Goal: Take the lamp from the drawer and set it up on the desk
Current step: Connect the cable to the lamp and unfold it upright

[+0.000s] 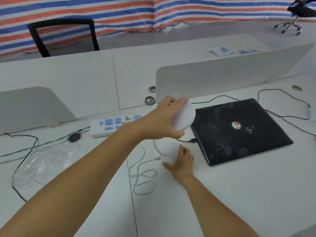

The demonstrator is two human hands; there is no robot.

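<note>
The white lamp stands on the white desk (239, 194), left of a closed laptop. Its round disc head (184, 116) is tilted on edge above the desk, and my left hand (162, 120) grips it around the rim. The round white base (168, 149) rests on the desk below, joined to the head by a thin white neck (156, 147). My right hand (182, 162) lies on the near side of the base, fingers spread over it. The lamp's white cable (142, 177) lies coiled on the desk beside the base. No drawer is in view.
A closed black laptop (239, 130) lies right of the lamp with black cables around it. A white power strip (111, 124) sits behind my left arm. Clear plastic wrap (46, 163) lies at the left. White divider panels (230, 74) stand along the desk's back.
</note>
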